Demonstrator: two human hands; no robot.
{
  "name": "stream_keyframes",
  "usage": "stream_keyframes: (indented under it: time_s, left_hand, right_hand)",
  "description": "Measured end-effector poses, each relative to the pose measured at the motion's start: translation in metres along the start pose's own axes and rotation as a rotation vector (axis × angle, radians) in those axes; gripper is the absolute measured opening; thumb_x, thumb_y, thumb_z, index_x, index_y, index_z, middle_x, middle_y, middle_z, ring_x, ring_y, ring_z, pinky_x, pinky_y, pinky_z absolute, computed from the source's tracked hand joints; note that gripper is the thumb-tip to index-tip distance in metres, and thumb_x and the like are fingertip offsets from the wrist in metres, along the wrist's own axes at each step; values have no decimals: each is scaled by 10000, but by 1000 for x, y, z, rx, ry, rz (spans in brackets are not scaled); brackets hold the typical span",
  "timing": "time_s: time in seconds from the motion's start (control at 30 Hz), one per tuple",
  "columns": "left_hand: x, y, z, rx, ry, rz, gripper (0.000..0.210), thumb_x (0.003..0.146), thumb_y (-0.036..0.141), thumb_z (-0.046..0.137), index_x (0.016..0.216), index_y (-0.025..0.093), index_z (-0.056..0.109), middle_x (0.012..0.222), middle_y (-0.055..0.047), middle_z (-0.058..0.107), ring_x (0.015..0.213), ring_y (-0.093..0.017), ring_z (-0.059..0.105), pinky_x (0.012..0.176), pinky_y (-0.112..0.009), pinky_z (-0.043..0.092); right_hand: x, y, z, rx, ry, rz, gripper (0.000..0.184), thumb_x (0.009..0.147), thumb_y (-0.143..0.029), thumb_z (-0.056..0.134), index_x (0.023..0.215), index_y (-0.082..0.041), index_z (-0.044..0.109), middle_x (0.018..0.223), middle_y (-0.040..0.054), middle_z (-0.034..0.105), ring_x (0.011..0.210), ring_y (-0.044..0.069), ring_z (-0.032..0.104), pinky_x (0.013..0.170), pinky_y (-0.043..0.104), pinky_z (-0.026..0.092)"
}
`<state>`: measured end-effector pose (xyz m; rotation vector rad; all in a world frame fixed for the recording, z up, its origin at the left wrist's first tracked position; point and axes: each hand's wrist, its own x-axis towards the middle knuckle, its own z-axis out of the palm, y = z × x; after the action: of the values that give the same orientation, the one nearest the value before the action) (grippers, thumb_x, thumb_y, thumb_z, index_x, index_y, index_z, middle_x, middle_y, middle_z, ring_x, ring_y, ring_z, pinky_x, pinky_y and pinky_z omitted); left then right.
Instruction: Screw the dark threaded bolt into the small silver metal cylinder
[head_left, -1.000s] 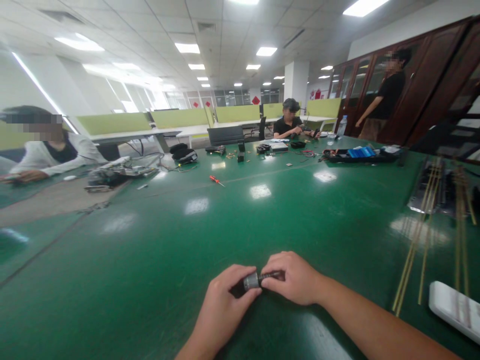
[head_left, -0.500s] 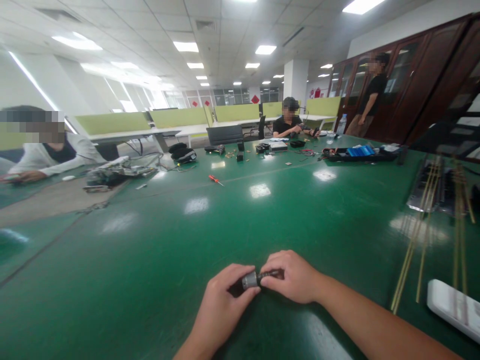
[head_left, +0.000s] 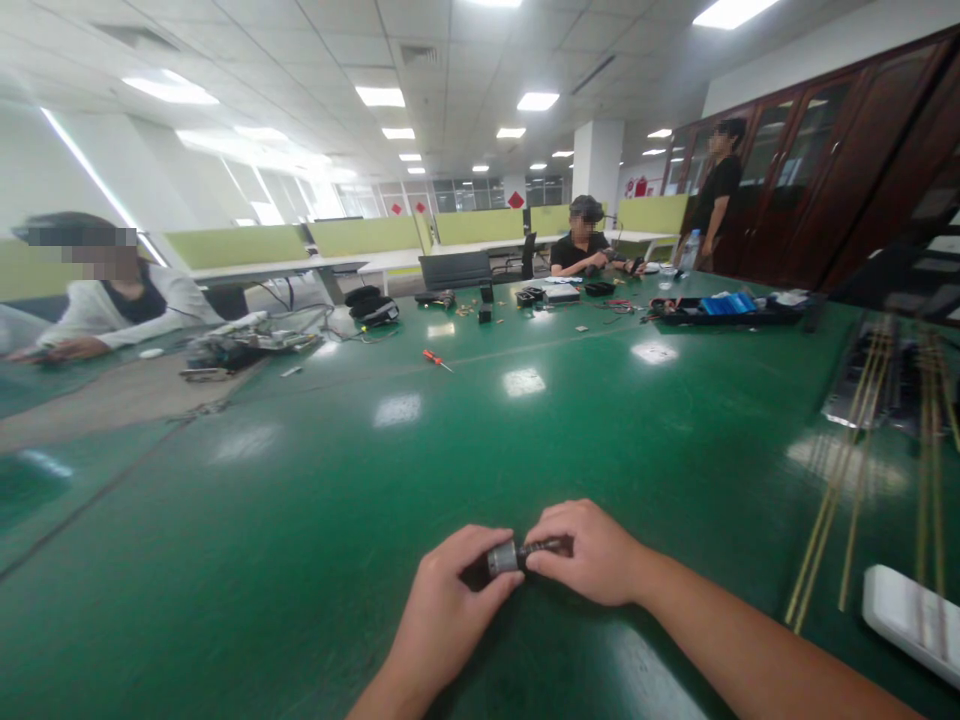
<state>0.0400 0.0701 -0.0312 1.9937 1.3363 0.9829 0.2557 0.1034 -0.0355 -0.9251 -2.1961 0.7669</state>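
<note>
Low in the head view, a small grey metal cylinder point(head_left: 503, 559) with a dark ribbed shaft point(head_left: 538, 549) is held level just above or against the green table; I cannot tell which. My left hand point(head_left: 454, 590) pinches the cylinder between thumb and fingers from the left. From the right, the closed fingers of my right hand point(head_left: 589, 553) grip the ribbed shaft and hide its far end. The two hands' fingertips almost meet where the shaft enters the cylinder. What exact part this is cannot be made out.
Ahead on the green table point(head_left: 337, 480) lies a red-handled screwdriver point(head_left: 436, 360). Thin yellow rods point(head_left: 836, 500) and a white device point(head_left: 911, 620) are at right. Electronic parts and a black tray point(head_left: 727, 308) sit farther back. Two people sit at the table; another stands by the cabinets.
The view has turned slightly, so the table items appear a little farther right. The standing person has moved left along the cabinets. Both hands keep the same hold.
</note>
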Motion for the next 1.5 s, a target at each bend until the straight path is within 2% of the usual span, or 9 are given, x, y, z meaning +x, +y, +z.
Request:
stream_keyframes:
  time_s: [0.27, 0.5, 0.73, 1.5]
  left_hand:
    - [-1, 1, 0, 15, 12, 27, 228, 789, 267, 735, 1017, 264, 722, 969, -28, 712, 879, -205, 662, 801, -295, 521]
    - [-2, -1, 0, 19, 14, -5, 260, 779, 248, 750, 1031, 303, 716, 992, 6, 708, 904, -187, 656, 824, -282, 509]
    - [0, 2, -1, 9, 16, 4, 229, 782, 270, 730, 1010, 253, 722, 968, -35, 709, 875, -208, 653, 794, -305, 516]
    - [-3, 0, -1, -2, 9, -20, 264, 777, 228, 765, 1024, 306, 714, 972, 21, 701, 885, -175, 642, 807, -272, 484]
  right_hand:
    - [0, 1, 0, 37, 1, 22, 113, 833, -246, 666, 843, -191, 764, 696, 5, 651, 631, 125, 564, 603, 238, 388]
    - [-1, 3, -1, 49, 9, 33, 105, 825, -241, 675, 833, -187, 765, 694, 3, 649, 629, 122, 561, 601, 235, 387]
    - [-1, 6, 0, 57, 18, 30, 104, 816, -245, 688, 848, -185, 768, 702, 11, 654, 637, 131, 575, 608, 241, 401]
    - [-2, 8, -4, 113, 39, 40, 88, 782, -222, 706, 815, -167, 766, 691, 16, 656, 619, 129, 579, 597, 237, 407]
